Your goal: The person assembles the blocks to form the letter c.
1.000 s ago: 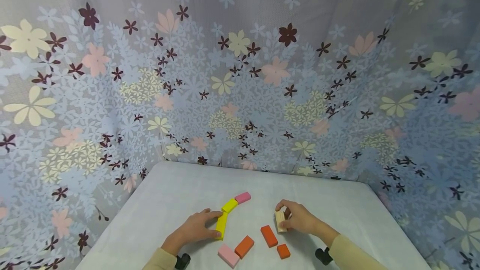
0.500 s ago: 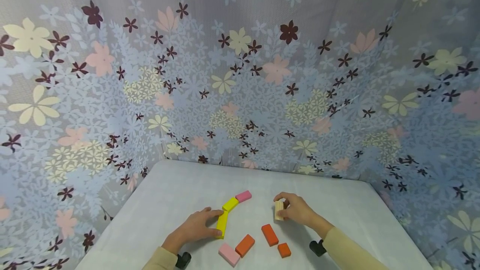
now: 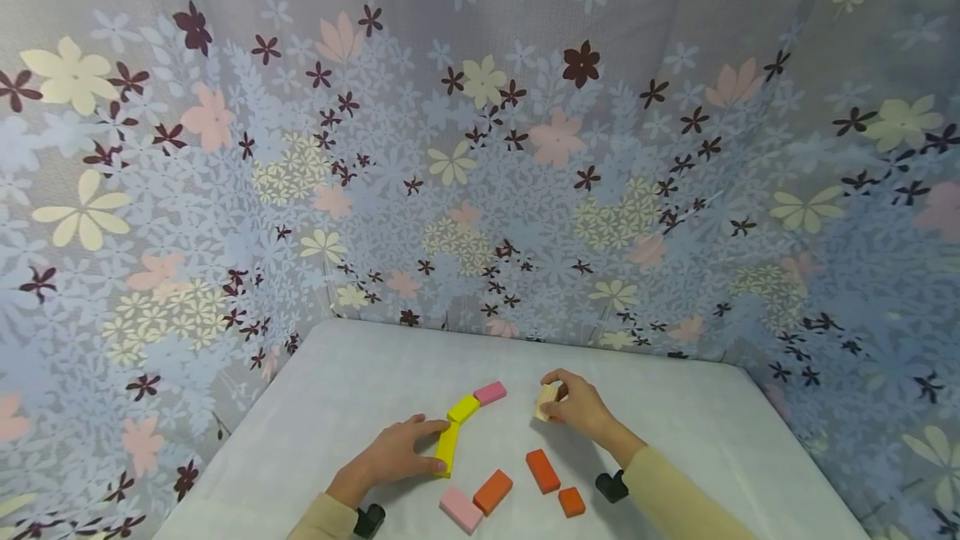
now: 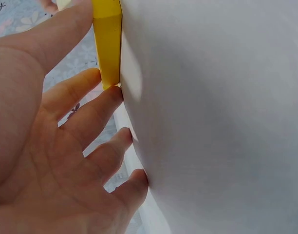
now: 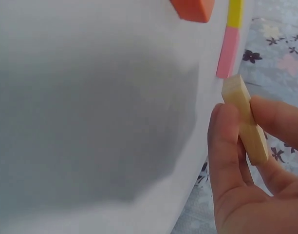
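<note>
Your right hand (image 3: 585,412) pinches the wooden block (image 3: 545,399), tilted, near and right of the far pink block (image 3: 491,393). Your left hand (image 3: 393,450) grips the long yellow block (image 3: 447,447).

The plain block (image 5: 247,122) looks like bare wood, smooth and matt. The yellow block (image 4: 109,46) has a smooth, painted-looking coat with slight sheen; the pale pink block (image 3: 461,509) and small orange block (image 3: 572,502) look painted too. The desk (image 3: 390,365) is matt. The sleeve (image 3: 682,494) is soft matt cloth; the wrist mount (image 3: 612,487) resembles plastic.
</note>
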`<state>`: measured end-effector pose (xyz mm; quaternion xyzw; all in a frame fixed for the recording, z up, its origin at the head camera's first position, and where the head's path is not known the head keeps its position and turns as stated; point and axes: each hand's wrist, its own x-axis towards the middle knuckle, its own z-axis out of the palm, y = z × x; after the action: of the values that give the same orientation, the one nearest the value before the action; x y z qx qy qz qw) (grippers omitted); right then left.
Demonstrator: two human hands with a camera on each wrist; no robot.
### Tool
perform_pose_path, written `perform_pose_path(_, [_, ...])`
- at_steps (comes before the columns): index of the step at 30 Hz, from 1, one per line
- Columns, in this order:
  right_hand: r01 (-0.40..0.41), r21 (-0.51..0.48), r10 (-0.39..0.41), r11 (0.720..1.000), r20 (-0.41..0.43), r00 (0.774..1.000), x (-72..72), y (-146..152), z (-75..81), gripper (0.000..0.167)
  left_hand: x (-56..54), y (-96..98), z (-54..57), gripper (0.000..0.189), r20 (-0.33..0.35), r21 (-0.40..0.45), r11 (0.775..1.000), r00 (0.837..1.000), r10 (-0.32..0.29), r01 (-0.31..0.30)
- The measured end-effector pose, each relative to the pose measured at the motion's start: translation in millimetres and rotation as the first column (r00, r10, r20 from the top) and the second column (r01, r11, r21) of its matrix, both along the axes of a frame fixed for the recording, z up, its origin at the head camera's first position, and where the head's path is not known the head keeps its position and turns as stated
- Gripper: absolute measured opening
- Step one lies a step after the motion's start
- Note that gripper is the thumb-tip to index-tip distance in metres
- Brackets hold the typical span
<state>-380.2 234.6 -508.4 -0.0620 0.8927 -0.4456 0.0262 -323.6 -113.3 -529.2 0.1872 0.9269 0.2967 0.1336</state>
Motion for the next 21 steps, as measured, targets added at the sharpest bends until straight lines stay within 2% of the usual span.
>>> perform_pose_path(4, [0.033, -0.052, -0.033, 0.998, -0.013, 0.999, -4.2, -8.1, -1.9, 0.044, -0.8, 1.5, -0.6, 0.066, 0.004, -0.004, 1.000, 1.000, 0.006, -0.006])
perform_pose_path(8, [0.072, -0.052, -0.074, 0.996, -0.027, 0.997, -7.7, -16.8, -2.8, 0.046, -2.1, 1.3, -2.0, 0.066, 0.004, -0.009, 1.000, 1.000, 0.013, -0.013])
perform_pose_path(12, [0.122, -0.087, -0.123, 0.989, -0.002, 0.992, -12.9, -23.6, -3.8, 0.046, -3.4, 0.6, -3.2, 0.066, 0.002, -0.008, 1.000, 1.000, 0.015, -0.015])
perform_pose_path(21, [0.234, -0.269, -0.212, 0.934, 0.107, 0.971, -28.5, -34.2, -12.5, 0.051, -2.5, 0.5, -3.3, 0.066, -0.011, -0.005, 1.000, 1.000, 0.009, -0.009])
